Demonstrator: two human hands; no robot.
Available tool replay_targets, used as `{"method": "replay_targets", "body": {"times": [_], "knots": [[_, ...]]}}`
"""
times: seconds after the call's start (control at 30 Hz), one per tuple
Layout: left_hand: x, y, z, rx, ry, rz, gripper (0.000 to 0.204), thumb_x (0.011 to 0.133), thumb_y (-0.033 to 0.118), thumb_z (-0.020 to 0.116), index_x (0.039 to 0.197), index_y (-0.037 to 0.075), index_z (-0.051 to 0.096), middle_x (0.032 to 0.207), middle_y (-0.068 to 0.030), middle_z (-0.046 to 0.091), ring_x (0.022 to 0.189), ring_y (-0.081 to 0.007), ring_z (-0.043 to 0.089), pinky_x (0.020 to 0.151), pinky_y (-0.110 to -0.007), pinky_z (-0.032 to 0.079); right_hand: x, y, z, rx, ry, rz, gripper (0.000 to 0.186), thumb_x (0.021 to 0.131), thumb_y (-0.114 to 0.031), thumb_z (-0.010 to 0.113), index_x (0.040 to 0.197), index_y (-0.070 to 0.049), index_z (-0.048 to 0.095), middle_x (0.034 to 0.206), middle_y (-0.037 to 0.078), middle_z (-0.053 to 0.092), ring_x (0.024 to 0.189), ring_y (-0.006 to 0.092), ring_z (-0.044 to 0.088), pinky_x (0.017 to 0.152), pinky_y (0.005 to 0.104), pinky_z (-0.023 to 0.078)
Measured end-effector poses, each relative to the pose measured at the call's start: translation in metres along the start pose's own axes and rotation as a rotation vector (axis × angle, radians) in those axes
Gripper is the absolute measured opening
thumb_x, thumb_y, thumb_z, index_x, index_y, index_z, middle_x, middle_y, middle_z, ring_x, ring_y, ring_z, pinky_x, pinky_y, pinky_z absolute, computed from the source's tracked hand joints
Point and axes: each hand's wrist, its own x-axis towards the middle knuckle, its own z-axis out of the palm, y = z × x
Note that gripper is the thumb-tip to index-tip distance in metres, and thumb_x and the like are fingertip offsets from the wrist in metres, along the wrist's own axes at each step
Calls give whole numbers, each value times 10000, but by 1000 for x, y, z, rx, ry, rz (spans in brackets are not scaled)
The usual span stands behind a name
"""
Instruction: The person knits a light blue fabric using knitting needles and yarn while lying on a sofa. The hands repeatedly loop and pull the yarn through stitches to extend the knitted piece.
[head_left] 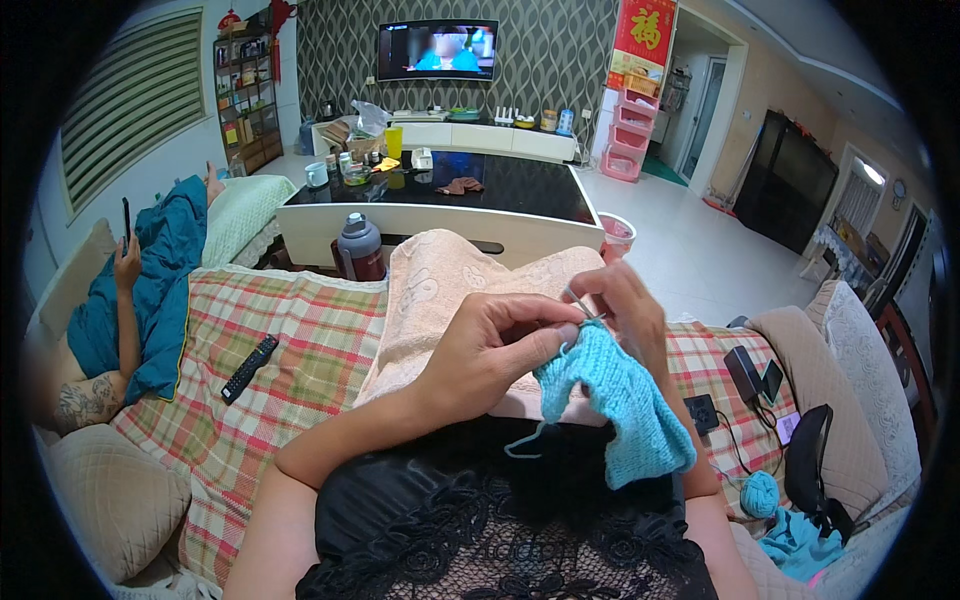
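Above my lap, my left hand pinches the top edge of a turquoise knitted piece between thumb and fingers. The piece hangs down toward my right forearm and curves round a gap. My right hand is closed on a thin pale needle at the same edge; whether it has a hooked tip is too small to tell. A loose yarn tail dangles below my left hand. Under both hands a peach towel covers my knees.
A turquoise yarn ball lies at the right beside a black pouch, a phone and cables. At left are a remote and a reclining person with a phone. Ahead stand a flask and a low table.
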Motion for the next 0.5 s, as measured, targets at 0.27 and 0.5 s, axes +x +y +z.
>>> {"method": "replay_targets", "body": {"times": [0.27,0.5], "knots": [[2,2,-2,-50,93,69,245,878,133,595,1084,0,584,888,-45,628,782,-64,576,723,-201,480,-13,11,-16,-158,221,-247,405,579,-311,807,921,-116,712,667,-18,447,578,93,453,473,223,357],[-2,6,-2,-166,124,-22,216,902,112,564,1072,-20,579,927,-55,623,832,-64,570,749,-199,478,-21,15,-18,-51,146,-222,295,652,-285,747,878,-100,708,641,-21,452,546,78,450,461,227,344]]}}
